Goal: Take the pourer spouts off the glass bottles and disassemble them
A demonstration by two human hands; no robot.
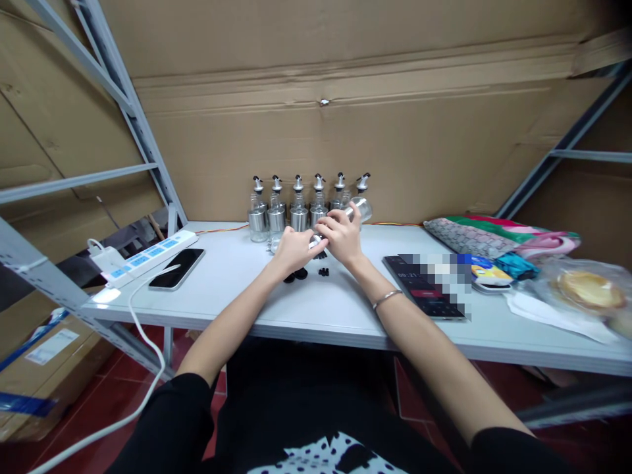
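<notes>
My right hand (342, 236) is closed around a clear glass bottle (363, 209), which is tilted with its base up to the right. Beside it, my left hand (295, 251) is closed at the bottle's lower end, its fingertips around a small silvery piece (315, 241) that is mostly hidden. Several glass bottles with steel sleeves (299, 218) and pouring spouts stand upright in a row just behind my hands. Small black caps (300, 273) and little black parts (323, 272) lie on the table below my hands. A clear part (272, 245) shows left of my left hand.
A white power strip (153, 257) and a phone (178, 268) with a cable lie at the left. A tablet-like device (427, 289) lies right of my forearm. Farther right are a colourful cloth pouch (474, 237) and wrapped food (590, 289). Cardboard (345, 145) stands behind.
</notes>
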